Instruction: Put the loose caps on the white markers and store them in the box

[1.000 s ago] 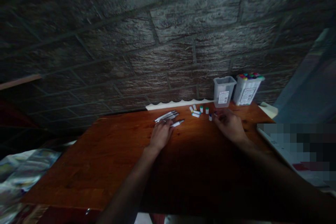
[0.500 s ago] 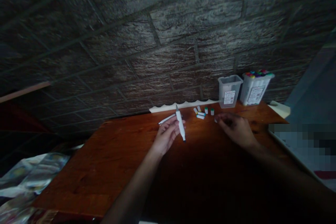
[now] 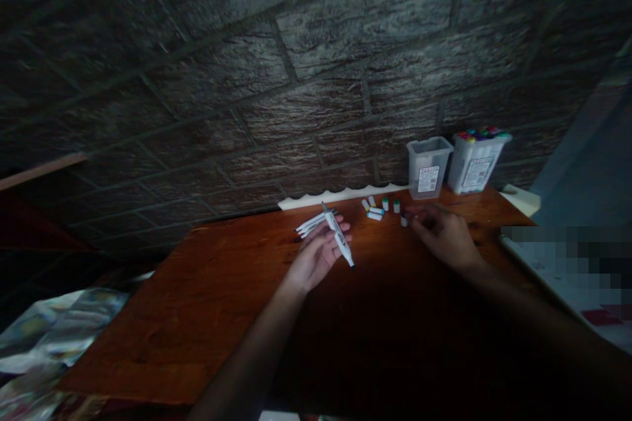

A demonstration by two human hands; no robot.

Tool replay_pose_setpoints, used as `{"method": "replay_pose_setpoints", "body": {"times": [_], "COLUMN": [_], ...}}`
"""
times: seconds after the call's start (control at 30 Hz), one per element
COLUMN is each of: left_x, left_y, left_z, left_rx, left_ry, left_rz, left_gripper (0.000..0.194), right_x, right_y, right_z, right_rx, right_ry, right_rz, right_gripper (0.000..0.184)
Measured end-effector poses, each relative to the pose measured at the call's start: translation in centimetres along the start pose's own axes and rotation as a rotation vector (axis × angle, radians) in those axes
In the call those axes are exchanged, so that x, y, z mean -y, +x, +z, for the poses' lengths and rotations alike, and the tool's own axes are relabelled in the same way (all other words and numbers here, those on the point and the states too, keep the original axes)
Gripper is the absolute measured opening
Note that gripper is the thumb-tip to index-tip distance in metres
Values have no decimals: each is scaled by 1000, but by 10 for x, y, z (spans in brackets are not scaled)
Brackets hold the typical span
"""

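My left hand [image 3: 318, 256] holds a white marker [image 3: 340, 237] between thumb and fingers, palm turned up. The marker's upper tip is bare and points towards the wall; its lower end is dark. Behind this hand, several white markers [image 3: 311, 222] lie on the table. My right hand [image 3: 442, 230] is low over the table, its fingers bent and slightly apart. Just left of its fingertips stands a small dark-banded cap [image 3: 403, 219]; whether they touch it is hard to see. Further left are more caps, a green-topped one [image 3: 396, 206] standing and a blue-ended one [image 3: 376, 211] lying.
A clear plastic bin [image 3: 428, 171] stands at the back beside a second bin [image 3: 476, 168] full of markers with coloured ends. A white wavy-edged strip [image 3: 336, 197] runs along the stone wall [image 3: 316, 112]. The wooden table [image 3: 197, 316] has plastic bags [image 3: 74, 329] at its left.
The cap by my right hand now shows more, and those fingers have loosened and drawn slightly right. In my left hand the marker has tilted and turned, showing its print; the fingers have spread.
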State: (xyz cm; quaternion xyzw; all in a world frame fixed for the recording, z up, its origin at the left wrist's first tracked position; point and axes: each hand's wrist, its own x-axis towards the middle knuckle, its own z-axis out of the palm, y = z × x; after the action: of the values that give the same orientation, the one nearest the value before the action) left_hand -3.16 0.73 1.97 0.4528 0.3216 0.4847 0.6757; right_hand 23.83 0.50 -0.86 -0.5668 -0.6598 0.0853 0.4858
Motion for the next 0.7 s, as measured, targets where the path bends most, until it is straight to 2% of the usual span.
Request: {"method": "replay_pose_setpoints", "body": {"times": [0.17,0.3,0.43,0.7], "left_x": [0,0,3,9], "left_y": [0,1,2,1], "left_z": [0,1,1,0], "left_rx": [-9,-32,-19,49], "left_ry": [28,-35,-1,-67], "left_rz": [-9,-12,5,-64], "left_gripper": [32,36,39,34], "right_x": [-1,-7,-13,-16], "right_y": [2,0,-2,0], "right_z": [1,6,11,10], "right_rx": [19,144,239,180], "right_ry": [-27,9,41,2], "right_rz": [-24,-66,-65,-66], "right_gripper": [28,38,42,38]}}
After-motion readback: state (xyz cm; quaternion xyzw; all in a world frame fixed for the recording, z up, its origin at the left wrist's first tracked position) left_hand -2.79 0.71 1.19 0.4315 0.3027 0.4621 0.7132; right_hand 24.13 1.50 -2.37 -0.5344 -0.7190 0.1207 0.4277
